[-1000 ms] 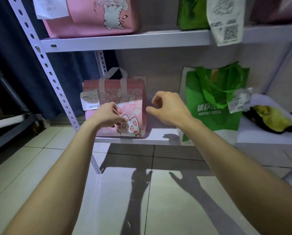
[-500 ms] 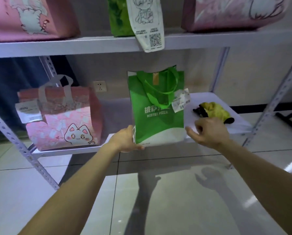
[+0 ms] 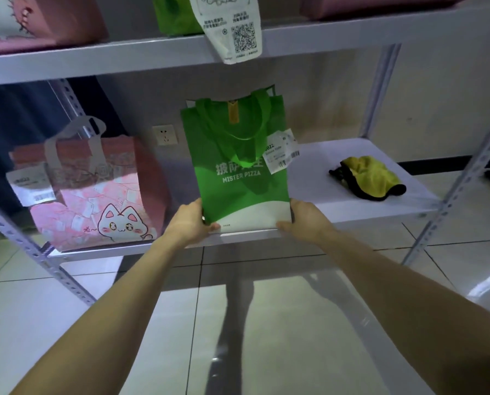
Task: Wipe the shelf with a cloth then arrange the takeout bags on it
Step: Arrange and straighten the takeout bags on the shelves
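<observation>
A green "Mister Pizza" takeout bag (image 3: 238, 169) stands upright in the middle of the lower white shelf (image 3: 343, 206). My left hand (image 3: 191, 222) grips its lower left corner and my right hand (image 3: 305, 220) grips its lower right corner. A pink cat-print takeout bag (image 3: 95, 195) stands on the same shelf to the left, apart from the green one. A yellow cloth with a black edge (image 3: 369, 178) lies crumpled on the shelf at the right.
The upper shelf (image 3: 323, 35) carries pink bags, a green bag and a hanging white receipt (image 3: 232, 29). Perforated metal uprights (image 3: 463, 178) frame the rack. A wall socket (image 3: 166, 135) sits behind the shelf. Tiled floor lies below.
My hands left the pink bag and moved right to the green bag. Both hands now grip its bottom corners, and the view has shifted right.
</observation>
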